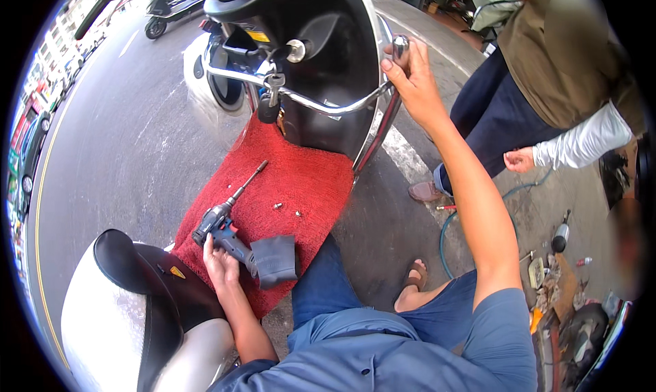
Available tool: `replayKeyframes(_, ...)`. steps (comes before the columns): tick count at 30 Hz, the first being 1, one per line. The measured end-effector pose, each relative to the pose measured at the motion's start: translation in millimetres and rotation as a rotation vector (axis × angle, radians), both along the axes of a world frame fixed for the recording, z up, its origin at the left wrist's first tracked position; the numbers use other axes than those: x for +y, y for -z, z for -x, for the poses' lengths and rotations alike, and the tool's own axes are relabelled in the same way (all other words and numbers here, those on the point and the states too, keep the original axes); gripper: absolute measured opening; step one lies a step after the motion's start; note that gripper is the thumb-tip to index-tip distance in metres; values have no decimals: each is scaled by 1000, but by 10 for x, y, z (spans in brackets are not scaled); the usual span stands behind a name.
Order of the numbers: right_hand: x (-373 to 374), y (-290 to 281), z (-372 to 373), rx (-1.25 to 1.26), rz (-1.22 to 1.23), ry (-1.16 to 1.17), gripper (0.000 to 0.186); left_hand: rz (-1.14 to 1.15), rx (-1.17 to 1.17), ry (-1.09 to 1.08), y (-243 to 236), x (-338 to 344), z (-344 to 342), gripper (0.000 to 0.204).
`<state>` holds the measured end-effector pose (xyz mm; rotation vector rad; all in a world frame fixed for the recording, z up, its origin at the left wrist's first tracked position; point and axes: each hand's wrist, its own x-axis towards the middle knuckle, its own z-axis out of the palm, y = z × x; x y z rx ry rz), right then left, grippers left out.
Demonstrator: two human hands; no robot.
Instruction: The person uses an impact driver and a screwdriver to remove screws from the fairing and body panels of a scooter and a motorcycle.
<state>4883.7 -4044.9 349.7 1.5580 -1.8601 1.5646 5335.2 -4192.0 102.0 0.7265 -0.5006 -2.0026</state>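
Observation:
My left hand [221, 262] grips a blue-grey cordless driver [217, 225] with a long socket extension, low over the red floor mat [301, 170] of a scooter. A dark flat pad [275, 259] sits beside the tool's base, and two small metal fasteners [278, 205] lie on the mat. My right hand [413, 74] is wrapped round the top of a chrome bar [400, 49] at the right edge of the black front panel [321, 122]. Keys [275, 85] hang in front of that panel.
The seat [109, 303] is at lower left. Another person [540, 85] stands close on the right. A hose [444, 255], spray gun [562, 231] and assorted parts lie on the pavement at right. A parked scooter [167, 9] and road [102, 153] are to the left.

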Motion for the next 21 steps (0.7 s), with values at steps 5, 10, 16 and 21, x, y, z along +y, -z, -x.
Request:
replayKeyframes(5,146,29,35,-187,19,-179,44,-100,-42,-173,-128,189,-68,51)
replayKeyframes(10,160,-2,-3,-244,-8,-237,49,646,-457,-293,-927,783,410,66)
replayKeyframes(16,116,27,49,-237,39,-224,47,1141,-197,-27,-2078,736,1443,47)
replayKeyframes(21,87,19,-34,-276,19,-184,46,1883,-720,-213,-2344,433,2608,41)
